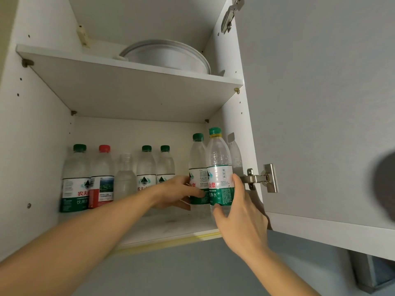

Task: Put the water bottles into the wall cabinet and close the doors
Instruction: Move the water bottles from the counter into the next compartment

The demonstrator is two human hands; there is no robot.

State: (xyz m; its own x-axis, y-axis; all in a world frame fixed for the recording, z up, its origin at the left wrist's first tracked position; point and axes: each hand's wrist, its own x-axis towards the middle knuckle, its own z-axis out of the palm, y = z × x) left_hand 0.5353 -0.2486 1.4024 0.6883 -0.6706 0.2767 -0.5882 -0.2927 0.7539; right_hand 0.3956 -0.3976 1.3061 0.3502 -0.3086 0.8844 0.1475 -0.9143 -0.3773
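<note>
Inside the open cabinet (pixel 233 116), the right hand (pixel 239 214) gripped a green-capped bottle (pixel 219 167) labelled "饮用纯净水"; beside it, the left hand (pixel 177 192) clasped a similar bottle (pixel 197 165).

You are standing in what looks like a home kitchen, looking up into a white wall cabinet (pixel 38 129) with its right door (pixel 316 103) swung open on metal hinges (pixel 259 178). The upper shelf (pixel 132 84) holds a large pale round basin (pixel 168 56), the sort kept for cooking or washing. The lower shelf (pixel 171 226) stores a row of labelled drinking-water bottles (pixel 74 178), like a household's pantry stock.
</note>
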